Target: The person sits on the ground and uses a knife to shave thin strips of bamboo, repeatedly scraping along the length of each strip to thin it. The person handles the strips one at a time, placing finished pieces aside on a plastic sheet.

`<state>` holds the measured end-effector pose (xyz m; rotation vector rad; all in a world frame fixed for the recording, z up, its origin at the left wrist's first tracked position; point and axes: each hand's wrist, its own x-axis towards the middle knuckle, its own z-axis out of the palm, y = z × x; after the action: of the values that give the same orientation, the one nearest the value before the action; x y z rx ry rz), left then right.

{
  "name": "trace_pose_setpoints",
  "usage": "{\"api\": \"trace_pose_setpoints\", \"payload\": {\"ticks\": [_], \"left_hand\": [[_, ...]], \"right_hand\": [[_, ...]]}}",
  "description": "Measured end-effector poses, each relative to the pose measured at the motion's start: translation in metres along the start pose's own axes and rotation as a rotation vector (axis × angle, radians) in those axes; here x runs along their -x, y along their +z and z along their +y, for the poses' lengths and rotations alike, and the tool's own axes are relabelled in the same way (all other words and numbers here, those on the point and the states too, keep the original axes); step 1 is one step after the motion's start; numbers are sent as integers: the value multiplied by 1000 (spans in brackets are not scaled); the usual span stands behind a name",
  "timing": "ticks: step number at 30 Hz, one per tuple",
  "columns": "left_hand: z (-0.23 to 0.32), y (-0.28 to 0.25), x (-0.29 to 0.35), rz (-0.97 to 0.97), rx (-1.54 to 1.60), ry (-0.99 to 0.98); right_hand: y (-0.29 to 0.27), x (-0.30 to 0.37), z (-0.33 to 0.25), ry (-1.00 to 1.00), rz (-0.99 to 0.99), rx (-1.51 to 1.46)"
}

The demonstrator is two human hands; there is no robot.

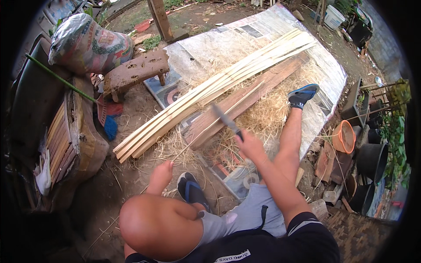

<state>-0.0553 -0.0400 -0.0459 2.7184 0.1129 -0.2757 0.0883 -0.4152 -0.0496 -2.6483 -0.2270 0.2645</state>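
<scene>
Thin strip (241, 101) slants from lower left to upper right; left hand (161, 176) is nearest, closed on its lower part, right hand (251, 146) gripping a knife (226, 118).

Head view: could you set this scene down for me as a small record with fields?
Left hand: closed on a thin pale wooden strip
Right hand: gripping a black-handled grey-bladed knife, blurred
Under the knife: long brown wooden plank
Beside the plank: long pale wooden slats, bunched; curly straw-coloured shavings
Ground cover: large whitish printed sheet
Upper left: bulging white printed sack
Right side: round orange bucket
</scene>
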Motion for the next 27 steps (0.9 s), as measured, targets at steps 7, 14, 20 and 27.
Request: {"api": "trace_pose_setpoints", "payload": {"ticks": [7,14,20,27], "left_hand": [[11,-14,-11,-130,-4,-96],[-3,-13,-2,-56,22,-25],[2,-13,5,-30,10,-52],[-12,-20,17,-52,59,-82]], "right_hand": [[14,17,-42,-79,-125,-29],[10,0,-43,-61,-90,-73],[23,41,-78,-367,-174,34],[25,51,-79,-456,-69,70]]}}
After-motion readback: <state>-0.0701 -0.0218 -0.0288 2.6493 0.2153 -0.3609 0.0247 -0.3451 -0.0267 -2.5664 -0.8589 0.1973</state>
